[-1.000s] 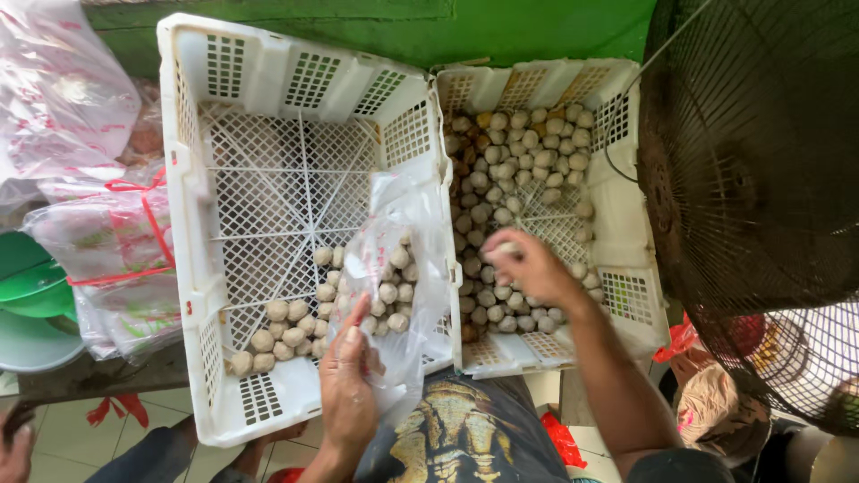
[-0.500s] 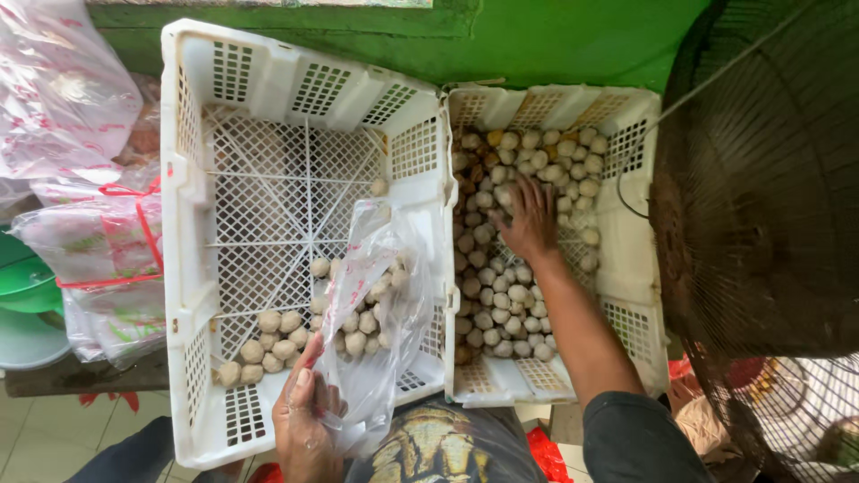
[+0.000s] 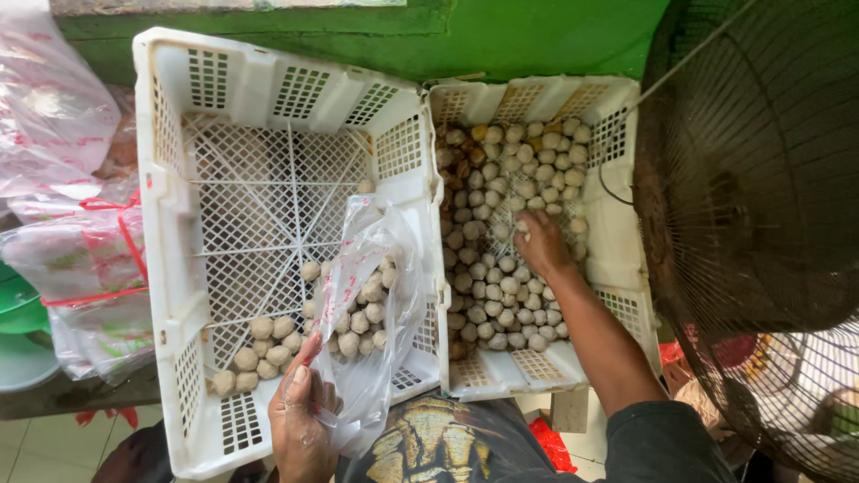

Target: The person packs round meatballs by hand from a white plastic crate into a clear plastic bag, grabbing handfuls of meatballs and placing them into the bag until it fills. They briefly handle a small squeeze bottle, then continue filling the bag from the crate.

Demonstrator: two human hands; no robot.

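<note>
My left hand (image 3: 302, 419) grips the mouth of a clear plastic bag (image 3: 369, 309) partly filled with pale round balls. The bag hangs over the left white crate (image 3: 170, 224), which holds a small heap of balls (image 3: 259, 349) in its near corner. My right hand (image 3: 537, 241) reaches into the right white crate (image 3: 617, 224) and closes on a few of the balls (image 3: 501, 268) that cover its floor. Some darker brown balls lie along that crate's left side.
Filled plastic bags tied with red string (image 3: 80, 259) lie at the left, beside a green lid (image 3: 18, 304). A dark wire fan guard (image 3: 761, 179) stands at the right. A green wall (image 3: 501, 36) runs behind the crates.
My right hand left the bag's mouth, moved deep into the right crate, and has drawn back a little to its middle. My left hand slid lower on the bag.
</note>
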